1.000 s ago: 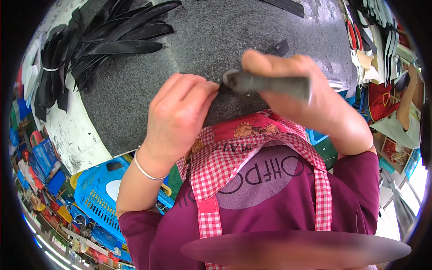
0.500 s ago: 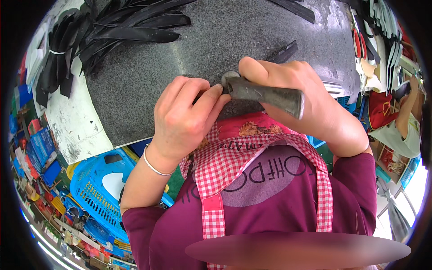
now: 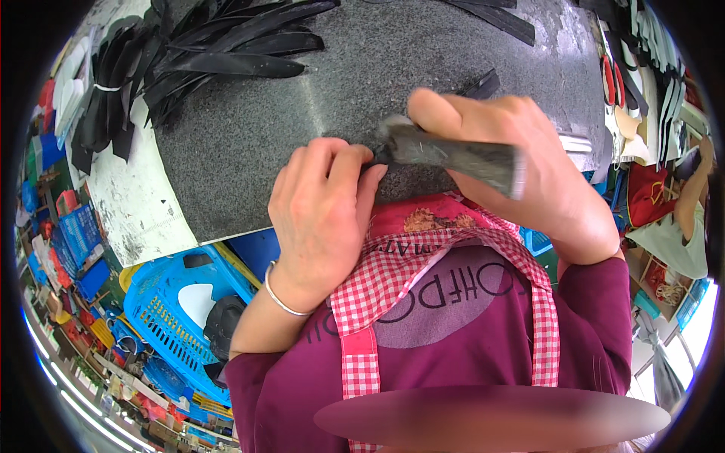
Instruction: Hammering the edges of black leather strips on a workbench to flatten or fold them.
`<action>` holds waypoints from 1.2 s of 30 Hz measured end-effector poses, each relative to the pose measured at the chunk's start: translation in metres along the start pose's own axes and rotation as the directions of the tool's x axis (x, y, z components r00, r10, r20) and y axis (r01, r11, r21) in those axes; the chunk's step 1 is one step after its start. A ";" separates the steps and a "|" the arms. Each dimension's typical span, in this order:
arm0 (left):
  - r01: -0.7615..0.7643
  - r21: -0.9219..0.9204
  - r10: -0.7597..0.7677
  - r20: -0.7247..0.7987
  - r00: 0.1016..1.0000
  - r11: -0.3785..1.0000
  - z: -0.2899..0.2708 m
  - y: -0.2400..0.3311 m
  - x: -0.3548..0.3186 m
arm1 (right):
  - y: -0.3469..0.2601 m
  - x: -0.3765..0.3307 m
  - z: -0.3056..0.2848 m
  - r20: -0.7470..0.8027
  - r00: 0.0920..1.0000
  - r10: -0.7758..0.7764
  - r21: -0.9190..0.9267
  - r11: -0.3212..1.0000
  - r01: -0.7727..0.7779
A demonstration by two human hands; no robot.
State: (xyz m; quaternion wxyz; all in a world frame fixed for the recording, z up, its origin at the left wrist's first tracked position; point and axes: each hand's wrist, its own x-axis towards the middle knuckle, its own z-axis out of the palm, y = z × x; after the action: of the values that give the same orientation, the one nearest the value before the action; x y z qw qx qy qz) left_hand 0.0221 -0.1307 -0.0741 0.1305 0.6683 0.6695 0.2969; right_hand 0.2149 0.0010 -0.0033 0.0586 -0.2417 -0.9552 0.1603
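In my right hand (image 3: 513,136) is a hammer (image 3: 457,157) with a worn grey metal head, blurred by motion. My fingers are wrapped round it, and its handle is mostly hidden. One end of the head is close to the fingertips of my left hand (image 3: 317,208). Those fingertips pinch a small piece of black strip (image 3: 380,155) down at the dark speckled stone slab (image 3: 242,151), near its front edge. My hands and the hammer hide most of that piece. Just beyond my right hand, the end of another black strip (image 3: 481,84) lies on the slab.
Many long black strips (image 3: 234,66) are heaped at the slab's far left, beside a tied bundle (image 3: 109,98). Red-handled scissors (image 3: 613,81) lie at the right. A blue basket (image 3: 162,317) stands below the left edge. Another person's arm (image 3: 691,200) shows far right.
The hammer head has tilted slightly and become blurred. My left hand has turned a little, its wrist shifting right, while still pinching the black piece. The whole view has shifted slightly.
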 end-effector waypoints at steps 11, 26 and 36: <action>0.093 -0.434 0.042 0.292 0.955 0.896 -0.002 -0.026 0.119 | 0.015 -0.072 -0.008 -0.027 0.929 0.370 0.243 0.904 -0.353; -0.412 -0.306 0.508 0.399 0.763 0.859 0.029 0.028 0.158 | 0.028 -0.076 -0.013 -0.131 0.896 0.425 0.215 0.894 -0.392; -0.407 -0.370 0.512 0.252 0.821 0.835 0.036 0.013 0.141 | 0.034 -0.081 -0.002 -0.171 0.916 0.363 0.132 0.930 -0.343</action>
State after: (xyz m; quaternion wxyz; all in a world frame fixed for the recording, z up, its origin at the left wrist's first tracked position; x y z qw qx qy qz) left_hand 0.0432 0.0138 -0.0633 0.2676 0.8246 0.4002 0.2971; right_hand 0.3009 -0.0088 -0.0157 0.1325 -0.4213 -0.8766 0.1913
